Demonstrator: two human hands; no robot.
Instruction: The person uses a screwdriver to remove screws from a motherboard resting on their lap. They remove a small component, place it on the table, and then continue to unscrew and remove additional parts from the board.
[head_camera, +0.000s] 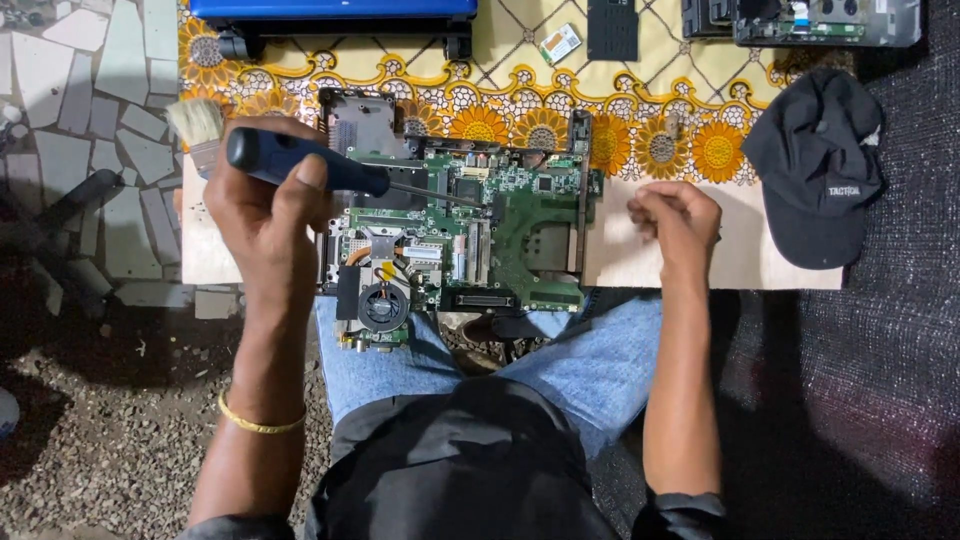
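Observation:
A green laptop circuit board (500, 225) with a round fan (383, 305) lies on a pale wooden board (640, 255) across my knees. My left hand (262, 205) grips a screwdriver with a dark blue handle (300, 162); its shaft reaches right, with the tip over the middle of the circuit board. My right hand (675, 220) rests on the wooden board just right of the circuit board, fingers curled shut; I cannot tell whether something small is pinched in them.
A paintbrush (197, 125) lies behind my left hand. A black cap (818, 160) sits at the right on the yellow flowered cloth (520, 60). A blue case (335, 12), a small chip card (560, 42), a black part (611, 28) and laptop parts (820, 20) lie farther back.

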